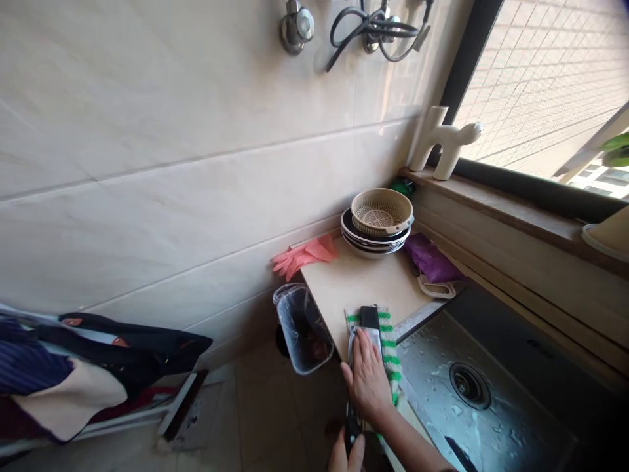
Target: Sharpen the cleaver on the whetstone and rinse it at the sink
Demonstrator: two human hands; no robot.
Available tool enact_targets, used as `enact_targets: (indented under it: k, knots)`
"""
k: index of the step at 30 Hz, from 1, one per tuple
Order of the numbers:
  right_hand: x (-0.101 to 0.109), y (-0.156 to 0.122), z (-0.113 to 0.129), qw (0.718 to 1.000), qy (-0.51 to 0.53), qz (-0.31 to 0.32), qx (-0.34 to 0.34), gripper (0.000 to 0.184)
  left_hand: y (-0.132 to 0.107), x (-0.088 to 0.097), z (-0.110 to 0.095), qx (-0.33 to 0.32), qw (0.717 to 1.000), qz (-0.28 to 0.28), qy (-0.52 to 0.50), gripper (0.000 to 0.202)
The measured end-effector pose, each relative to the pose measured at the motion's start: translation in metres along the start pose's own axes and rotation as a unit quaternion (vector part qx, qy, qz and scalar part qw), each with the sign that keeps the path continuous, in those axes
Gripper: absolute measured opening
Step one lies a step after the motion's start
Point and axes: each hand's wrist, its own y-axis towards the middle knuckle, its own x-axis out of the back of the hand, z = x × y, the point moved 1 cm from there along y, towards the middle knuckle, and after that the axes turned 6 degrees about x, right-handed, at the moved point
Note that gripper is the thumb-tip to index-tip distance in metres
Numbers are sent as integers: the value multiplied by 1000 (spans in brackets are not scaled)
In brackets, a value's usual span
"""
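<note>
My left hand (346,453), low in the head view, is closed round the black handle of a kitchen knife (352,426). The blade points away from me and lies flat over a dark rectangular block (369,316), which looks like a whetstone. My right hand (372,380) rests palm down on the blade with its fingers stretched forward, hiding much of the blade and block. Under the block, a green and white striped cloth (392,359) lies along the counter beside the sink.
A sink (511,393) with water drops is on the right. Stacked bowls (373,246) carry a beige colander (382,211) at the back. Pink gloves (307,255) and a purple cloth (432,259) lie near them. Left of the counter stands a lined bin (304,334).
</note>
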Motion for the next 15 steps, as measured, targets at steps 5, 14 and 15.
enact_targets:
  k: [5, 14, 15]
  knots:
    - [8, 24, -6, 998, 13, 54, -42, 59, 0, -5, -30, 9, 999, 52, -5, 88]
    - [4, 17, 1, 999, 20, 40, -26, 63, 1, 2, -16, 8, 1000, 29, -7, 81]
    - [6, 23, -1, 998, 20, 48, -32, 61, 2, 0, -21, 5, 999, 40, -12, 80]
